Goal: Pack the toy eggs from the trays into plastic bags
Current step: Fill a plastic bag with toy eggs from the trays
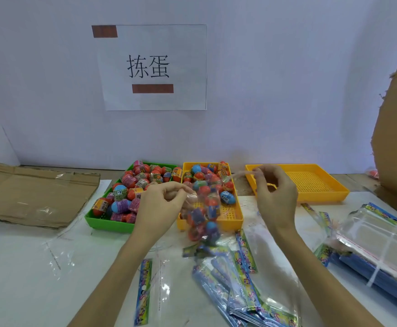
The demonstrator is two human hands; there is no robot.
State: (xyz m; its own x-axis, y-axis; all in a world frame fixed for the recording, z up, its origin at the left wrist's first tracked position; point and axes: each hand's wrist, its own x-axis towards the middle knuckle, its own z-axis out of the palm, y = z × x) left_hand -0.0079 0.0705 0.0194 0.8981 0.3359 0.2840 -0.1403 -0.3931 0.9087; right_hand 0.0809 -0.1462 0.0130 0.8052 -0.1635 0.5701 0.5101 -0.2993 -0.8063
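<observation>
over the middle yellow tray (237, 217): one clear plastic bag (203, 218) of toy eggs, hung by its top between pinching left hand (156, 208) and right hand (275, 193), hands apart, seemingly for sealing; green tray (103, 223) still full.

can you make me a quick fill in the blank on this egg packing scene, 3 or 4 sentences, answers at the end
1. The tray heaped with toy eggs on the left is ____ in colour.
2. The left hand and the right hand hold up a clear plastic ____ with eggs inside.
3. The yellow tray on the far right holds ____ eggs.
4. The white sign with two large characters hangs on the ____ behind the trays.

Missing words: green; bag; no; wall
</observation>
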